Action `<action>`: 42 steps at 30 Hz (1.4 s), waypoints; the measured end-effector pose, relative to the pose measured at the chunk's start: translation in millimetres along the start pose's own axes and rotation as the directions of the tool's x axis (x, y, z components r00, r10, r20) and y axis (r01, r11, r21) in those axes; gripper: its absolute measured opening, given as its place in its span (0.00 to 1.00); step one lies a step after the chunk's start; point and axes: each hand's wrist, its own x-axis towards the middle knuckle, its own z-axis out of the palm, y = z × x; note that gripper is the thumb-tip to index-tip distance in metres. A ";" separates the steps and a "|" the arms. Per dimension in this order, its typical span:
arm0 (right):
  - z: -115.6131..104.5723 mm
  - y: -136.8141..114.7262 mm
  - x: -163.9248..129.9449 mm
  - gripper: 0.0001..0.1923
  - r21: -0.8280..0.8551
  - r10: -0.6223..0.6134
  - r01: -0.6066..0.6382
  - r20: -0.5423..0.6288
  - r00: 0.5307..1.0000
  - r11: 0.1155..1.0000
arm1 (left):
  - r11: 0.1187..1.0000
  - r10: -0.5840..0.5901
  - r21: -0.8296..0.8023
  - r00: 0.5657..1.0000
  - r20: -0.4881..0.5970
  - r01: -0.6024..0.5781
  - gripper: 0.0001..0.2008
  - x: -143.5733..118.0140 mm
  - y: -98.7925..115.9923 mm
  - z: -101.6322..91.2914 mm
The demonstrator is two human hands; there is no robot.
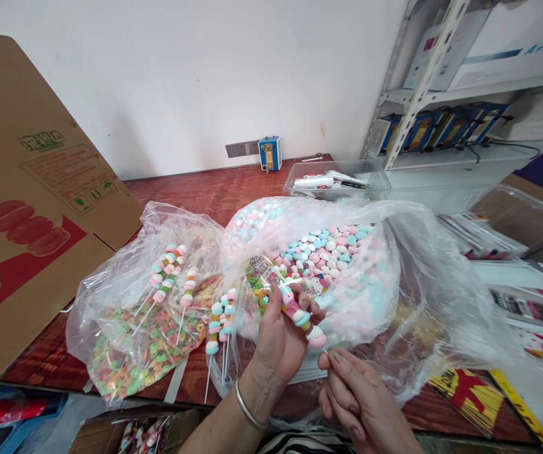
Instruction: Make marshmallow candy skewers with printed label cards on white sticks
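Wooden table (214,189) by white wall, bags crowding it. Left hand (278,337) closed around candy skewer (302,315), at 6 o'clock of marshmallow bag (347,265). Right hand (359,400) pinching stick end at 5 o'clock, fingers curled. Best: grip firm, steady stick, avoid crushing pieces. Cereal bag (143,334) at 9 o'clock.

A plain white painted wall (181,82) rises well beyond the hands, carrying a grey socket strip (241,149) low down. Beneath them lies a dark reddish-brown wooden tabletop (214,189). Up to their right stands a white perforated-metal shelving rack (422,82), evenly lit.
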 end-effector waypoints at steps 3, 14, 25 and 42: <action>-0.1 -3.2 -0.3 0.17 0.031 0.011 -0.013 0.039 0.999 0.999 | 0.998 -0.011 0.054 1.000 -0.018 0.012 0.18 2.0 5.1 -3.1; -25.2 7.1 12.2 0.09 -0.834 -0.752 0.551 0.374 0.543 -0.017 | 0.943 0.146 0.320 0.976 -0.159 -0.089 0.17 7.2 2.2 -10.6; -22.4 2.2 14.4 0.08 -0.804 -0.743 0.569 0.485 0.462 -0.171 | 0.987 0.150 0.079 0.980 -0.133 -0.140 0.08 22.9 27.0 -4.1; -18.9 8.0 14.4 0.08 -0.850 -0.772 0.513 0.404 0.491 -0.118 | 0.987 0.064 0.155 0.978 -0.198 -0.034 0.18 4.8 -13.6 0.5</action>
